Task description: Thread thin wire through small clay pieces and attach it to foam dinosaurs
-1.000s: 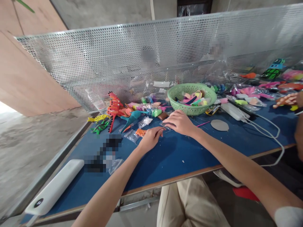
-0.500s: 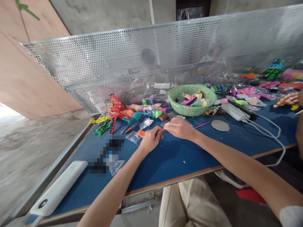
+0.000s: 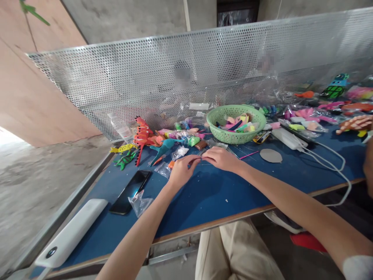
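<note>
Over the blue table (image 3: 215, 194), my left hand (image 3: 183, 169) and my right hand (image 3: 220, 157) meet with their fingertips pinched together. Whatever lies between the fingertips is too small to make out. Just left of my left hand is a clear bag with an orange piece (image 3: 171, 164). Behind the hands lie a brown packet (image 3: 201, 145), a bag of white clay-like material (image 3: 180, 152) and a bright green piece (image 3: 193, 140). A teal animal figure (image 3: 166, 147) and a red dinosaur-like figure (image 3: 142, 136) stand farther left.
A green basket (image 3: 224, 136) of coloured pieces stands behind my right hand. At left are a black phone (image 3: 128, 194), a crumpled plastic bag (image 3: 140, 203) and a long white device (image 3: 72, 233). A grey disc (image 3: 271, 155) and white power bank (image 3: 287, 139) with cables lie right. Perforated metal panel (image 3: 145, 70) borders the back.
My left hand has turned slightly, its fingers now reaching more toward the right hand's fingertips. My right hand has shifted very little. The phone, blurred out before, now shows clearly.
</note>
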